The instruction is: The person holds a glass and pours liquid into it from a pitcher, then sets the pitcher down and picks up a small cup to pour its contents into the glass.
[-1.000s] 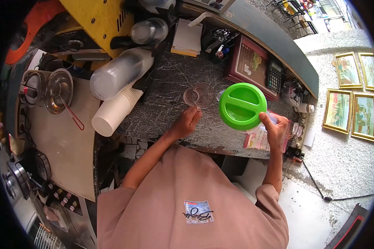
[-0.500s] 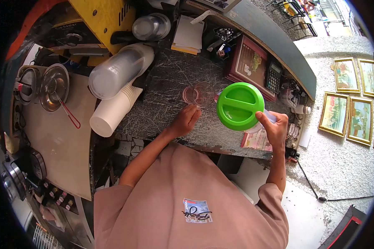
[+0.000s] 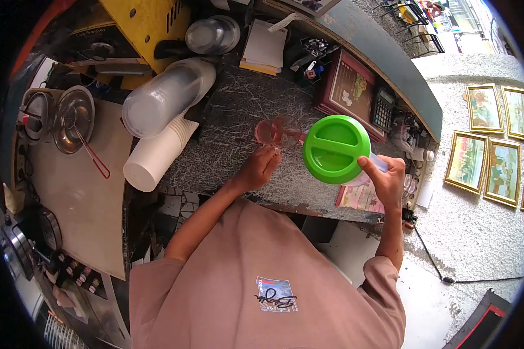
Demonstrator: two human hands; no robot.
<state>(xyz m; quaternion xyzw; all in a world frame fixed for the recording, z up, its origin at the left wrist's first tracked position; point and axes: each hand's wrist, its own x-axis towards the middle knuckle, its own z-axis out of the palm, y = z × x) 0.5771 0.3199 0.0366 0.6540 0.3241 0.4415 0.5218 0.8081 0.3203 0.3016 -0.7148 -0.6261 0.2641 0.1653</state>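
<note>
The left hand (image 3: 261, 167) is closed around the base of a clear cup (image 3: 278, 131) standing on the tabletop (image 3: 239, 110), while the right hand (image 3: 384, 177) is clamped on the handle of a green-lidded pitcher (image 3: 335, 149) tipped toward it. Pink liquid is running in, so this looks like mid-pour; the next move calls for levelling the pitcher before the cup fills.

Around the clear cup (image 3: 278, 131) on the marble counter (image 3: 233, 116), open surface is found behind it and to its left. Farther left, passage is blocked by the toppled cup stacks (image 3: 163, 125). To its right, the green-lidded jug (image 3: 336, 149) is held close above it, with a framed menu (image 3: 351, 87) beyond.
</note>
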